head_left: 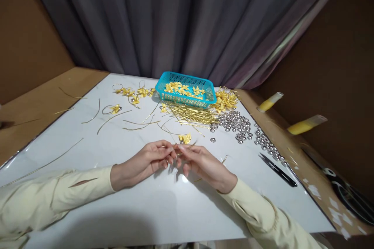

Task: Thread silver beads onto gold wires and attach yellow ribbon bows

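Note:
Fingertips nearly meeting, my left hand [152, 158] and my right hand [203, 160] are both closed in a pinch over the white board. Between them runs a thin gold wire, mostly covered by the fingers; one end seems to stick out past my right hand. Just beyond the fingertips is a yellow ribbon bow [185, 138] with a small silver bead at its lower edge. Whether the bow is joined to the pinched wire I cannot tell. A bundle of gold wires [194, 114] lies farther back, and a heap of silver heart-shaped beads [236, 121] spreads to its right.
A turquoise basket [187, 102] holding yellow bows stands at the back, with more yellow bows [226, 100] piled beside it. Finished-looking bows with wire loops [128, 92] lie left. Black tweezers [277, 169], scissors [347, 190] and two yellow-filled tubes [270, 102] are on the right.

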The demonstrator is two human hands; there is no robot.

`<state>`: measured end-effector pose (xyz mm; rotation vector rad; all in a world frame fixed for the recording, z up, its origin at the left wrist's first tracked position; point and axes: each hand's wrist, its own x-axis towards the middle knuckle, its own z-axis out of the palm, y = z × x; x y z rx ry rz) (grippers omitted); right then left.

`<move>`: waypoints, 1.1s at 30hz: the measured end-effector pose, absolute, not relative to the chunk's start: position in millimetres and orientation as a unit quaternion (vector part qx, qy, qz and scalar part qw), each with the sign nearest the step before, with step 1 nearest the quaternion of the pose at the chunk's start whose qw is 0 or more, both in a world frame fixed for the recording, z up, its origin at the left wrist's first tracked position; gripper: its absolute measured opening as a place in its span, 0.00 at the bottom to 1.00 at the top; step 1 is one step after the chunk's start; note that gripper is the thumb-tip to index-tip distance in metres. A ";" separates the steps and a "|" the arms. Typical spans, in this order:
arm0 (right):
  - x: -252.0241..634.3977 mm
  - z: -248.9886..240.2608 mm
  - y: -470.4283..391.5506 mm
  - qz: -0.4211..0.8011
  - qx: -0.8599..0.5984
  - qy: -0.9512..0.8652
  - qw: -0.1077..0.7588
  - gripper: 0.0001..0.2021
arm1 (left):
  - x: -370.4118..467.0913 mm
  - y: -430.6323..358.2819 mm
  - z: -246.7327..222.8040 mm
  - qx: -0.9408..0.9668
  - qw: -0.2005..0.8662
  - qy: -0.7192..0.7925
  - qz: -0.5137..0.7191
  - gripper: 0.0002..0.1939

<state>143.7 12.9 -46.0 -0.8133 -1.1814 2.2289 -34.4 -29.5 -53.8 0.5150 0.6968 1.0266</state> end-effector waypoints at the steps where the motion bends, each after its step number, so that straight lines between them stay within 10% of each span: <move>1: 144.4 -46.2 13.6 0.809 -0.304 -0.427 0.265 0.12 | -34.5 -28.9 -55.3 0.210 0.793 0.312 0.479 0.01; 11: 147.9 -45.3 23.0 0.819 -0.281 -0.376 0.330 0.10 | -38.8 -19.8 -61.4 0.119 0.840 0.259 0.461 0.11; 33: 166.0 -45.0 34.5 0.826 -0.253 -0.497 0.086 0.08 | -48.5 -15.4 -60.6 0.380 0.825 0.291 0.300 0.11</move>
